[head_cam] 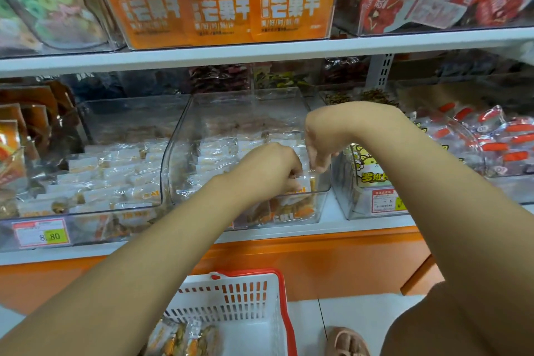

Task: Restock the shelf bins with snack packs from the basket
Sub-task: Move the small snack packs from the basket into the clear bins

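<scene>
- While both my hands work inside the clear middle bin point(245, 113), the snack packs point(219, 150) lie heaped in it, clear wrappers with pale and orange contents.
- My left hand point(274, 167) sits knuckles-up at the bin's front right, fingers curled round the snack packs there.
- My right hand point(318, 144) hangs from a bent wrist just beside the left one, fingers pointing down along the bin's right wall; I cannot tell whether they pinch anything.
- My two hands are near each other but apart.
- On the left stands the neighbouring bin point(124, 130) with similar clear packs, and a price tag point(42, 233) reading 8.80 on its front.
- On the right stands a bin of yellow cartoon packs point(367, 170).
- Below the shelf edge point(361, 228), on the floor, stands the white basket point(231, 292) with a red rim; orange-filled packs point(185, 338) lie in its near left corner.
- Above, on the upper shelf, orange mango bags point(286, 13) stand upright in a clear bin.
</scene>
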Available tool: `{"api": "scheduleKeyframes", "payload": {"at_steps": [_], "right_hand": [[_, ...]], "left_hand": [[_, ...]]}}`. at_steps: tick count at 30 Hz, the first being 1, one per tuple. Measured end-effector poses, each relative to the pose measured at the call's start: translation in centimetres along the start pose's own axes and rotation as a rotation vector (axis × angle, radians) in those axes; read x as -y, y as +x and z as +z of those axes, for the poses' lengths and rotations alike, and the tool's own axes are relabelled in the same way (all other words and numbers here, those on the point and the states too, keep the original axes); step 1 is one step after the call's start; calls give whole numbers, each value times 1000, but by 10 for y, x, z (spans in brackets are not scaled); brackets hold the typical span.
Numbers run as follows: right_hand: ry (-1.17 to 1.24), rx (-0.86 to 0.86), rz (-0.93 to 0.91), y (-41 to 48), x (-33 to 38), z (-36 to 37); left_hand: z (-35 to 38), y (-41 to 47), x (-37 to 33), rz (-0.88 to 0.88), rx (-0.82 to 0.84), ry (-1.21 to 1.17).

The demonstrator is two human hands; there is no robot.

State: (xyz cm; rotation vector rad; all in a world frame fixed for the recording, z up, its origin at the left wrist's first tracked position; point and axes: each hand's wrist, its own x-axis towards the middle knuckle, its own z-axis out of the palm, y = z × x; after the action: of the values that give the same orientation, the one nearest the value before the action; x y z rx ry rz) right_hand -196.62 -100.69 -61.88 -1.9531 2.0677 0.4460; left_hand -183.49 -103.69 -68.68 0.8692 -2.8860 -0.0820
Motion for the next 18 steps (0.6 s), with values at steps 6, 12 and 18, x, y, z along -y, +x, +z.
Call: {"api": "scheduleKeyframes", "payload": {"at_steps": [6,12,18], "right_hand": [[339,-130,-26,-7,-19,4],[468,-169,-19,-6,-19,9],[521,-220,-26,-3,-20,14]], "left_hand": [[9,17,-8,-4,79,22],[10,23,-4,-77,304,-166],[1,32,-16,-127,440,-130]]}}
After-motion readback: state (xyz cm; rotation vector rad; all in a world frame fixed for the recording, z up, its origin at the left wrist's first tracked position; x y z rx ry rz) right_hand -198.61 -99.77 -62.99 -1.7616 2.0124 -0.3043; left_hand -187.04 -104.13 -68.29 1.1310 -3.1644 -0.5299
